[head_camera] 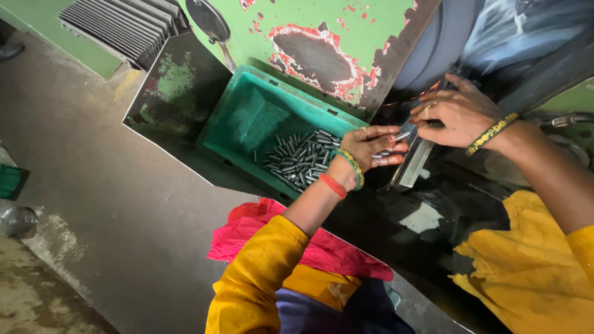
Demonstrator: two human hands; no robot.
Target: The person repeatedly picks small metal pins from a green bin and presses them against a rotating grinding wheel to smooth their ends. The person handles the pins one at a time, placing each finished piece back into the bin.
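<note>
While my left hand [371, 148] cups a few short metal pins [385, 154] — three or four, I cannot count them surely — my right hand [455, 114] pinches one more pin [403, 135] at the far end of the slanted metal guide rail [413, 162]. Both hands nearly touch above that rail. Left of them sits one green plastic bin [247, 114] holding several dozen loose pins [300, 158], its far corner empty. One worn green machine [322, 43] crowds the far side — open floor [93, 185] lies left.
</note>
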